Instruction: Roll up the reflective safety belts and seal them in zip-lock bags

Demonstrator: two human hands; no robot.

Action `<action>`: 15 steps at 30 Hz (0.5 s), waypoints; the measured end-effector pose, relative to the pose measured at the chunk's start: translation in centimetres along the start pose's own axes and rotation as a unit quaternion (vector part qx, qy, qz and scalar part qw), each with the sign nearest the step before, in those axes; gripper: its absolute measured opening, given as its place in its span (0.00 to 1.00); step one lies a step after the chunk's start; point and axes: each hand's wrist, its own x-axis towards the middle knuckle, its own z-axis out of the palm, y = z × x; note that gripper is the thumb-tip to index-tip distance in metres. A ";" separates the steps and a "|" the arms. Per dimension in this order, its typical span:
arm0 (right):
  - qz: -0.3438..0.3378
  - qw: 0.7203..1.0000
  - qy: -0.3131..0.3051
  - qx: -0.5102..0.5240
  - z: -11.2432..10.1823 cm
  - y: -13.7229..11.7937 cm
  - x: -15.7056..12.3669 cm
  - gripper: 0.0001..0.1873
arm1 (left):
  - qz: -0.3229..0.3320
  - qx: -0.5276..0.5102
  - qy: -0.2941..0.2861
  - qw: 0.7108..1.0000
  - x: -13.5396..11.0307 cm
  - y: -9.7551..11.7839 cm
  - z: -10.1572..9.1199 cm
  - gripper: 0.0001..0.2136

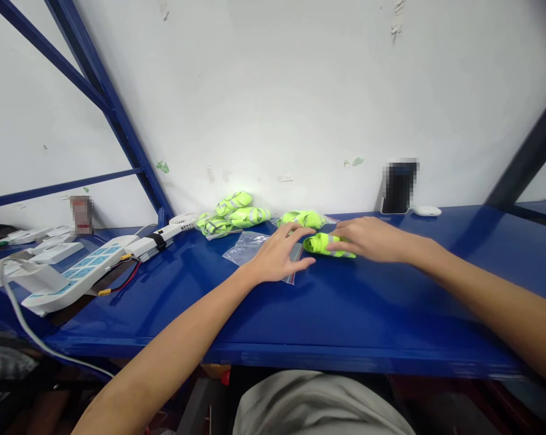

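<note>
Neon-green roll [318,243] under outstretched right hand [373,239] fingers, left hand [277,257] fingers spread just beside it

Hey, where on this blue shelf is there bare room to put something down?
Bare: the front strip of the blue shelf below the left hand and right hand, and the right end past the dark device. Crowded: power strips left, neon rolls and bags mid-back.
</note>
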 end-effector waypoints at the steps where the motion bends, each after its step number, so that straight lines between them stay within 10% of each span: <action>1: -0.020 1.000 -0.021 0.004 0.0 -0.8 0.1 0.27 | 0.011 -0.009 -0.004 1.000 0.1 0.2 0.0 0.24; 15: -0.014 0.998 0.027 0.063 4.0 -3.4 0.7 0.29 | 0.025 0.075 -0.004 0.997 0.1 -0.5 -0.1 0.12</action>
